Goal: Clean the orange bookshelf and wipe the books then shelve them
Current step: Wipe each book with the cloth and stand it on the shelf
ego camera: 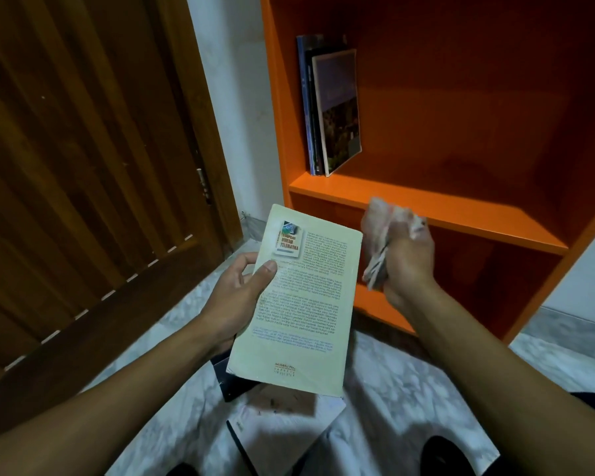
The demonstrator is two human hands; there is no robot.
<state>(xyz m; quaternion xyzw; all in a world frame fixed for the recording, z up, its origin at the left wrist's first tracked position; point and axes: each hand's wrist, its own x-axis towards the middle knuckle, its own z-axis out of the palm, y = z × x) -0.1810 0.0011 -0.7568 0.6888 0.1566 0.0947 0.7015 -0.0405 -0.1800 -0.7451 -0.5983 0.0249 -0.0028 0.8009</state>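
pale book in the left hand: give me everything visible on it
The pale book is a yellowish-cream paperback, shut, back cover facing the camera. That cover carries blocks of small print, a thumbnail of the front cover near its top left, and a publisher mark near the bottom. It is held in the air, tilted, above more books on the floor. The left hand grips its left edge, thumb on the cover. The right hand, holding a cloth, is beside its right edge.

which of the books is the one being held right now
The pale yellow-green paperback, back cover up, gripped at its left edge by the left hand. The other books stand upright on the orange shelf or lie on the floor.
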